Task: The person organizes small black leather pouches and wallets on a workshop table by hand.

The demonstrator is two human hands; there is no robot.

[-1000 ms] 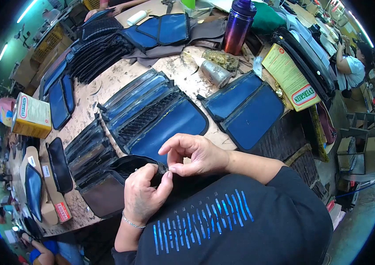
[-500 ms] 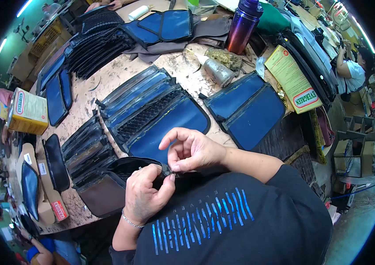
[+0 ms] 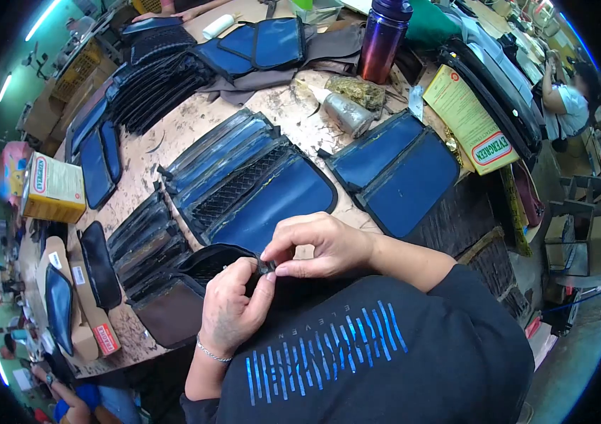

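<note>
Close to my body, my left hand (image 3: 233, 304) pinches the edge of a black leather-like panel (image 3: 210, 257), which curves open toward the left. My right hand (image 3: 318, 244) meets it there, thumb and forefinger closed on the same dark edge. The fingertips of both hands nearly touch, and they cover the small part between them. Just beyond lies a blue panel piece (image 3: 272, 201) with black edging and a textured strip. Left of my hands, a stack of dark layered pieces (image 3: 148, 240) rests beside a brown panel (image 3: 170, 312).
Another blue panel (image 3: 410, 184) lies to the right, below a metal glue container (image 3: 348, 114). A purple bottle (image 3: 385, 42) stands at the back. Yellow tins sit left (image 3: 53, 189) and right (image 3: 474, 120). Co-workers are at the edges, one at right (image 3: 566, 102).
My right hand's raised, curled fingers have come down and closed at the black edge beside my left fingertips. The view has shifted slightly; my left hand keeps its pinch.
</note>
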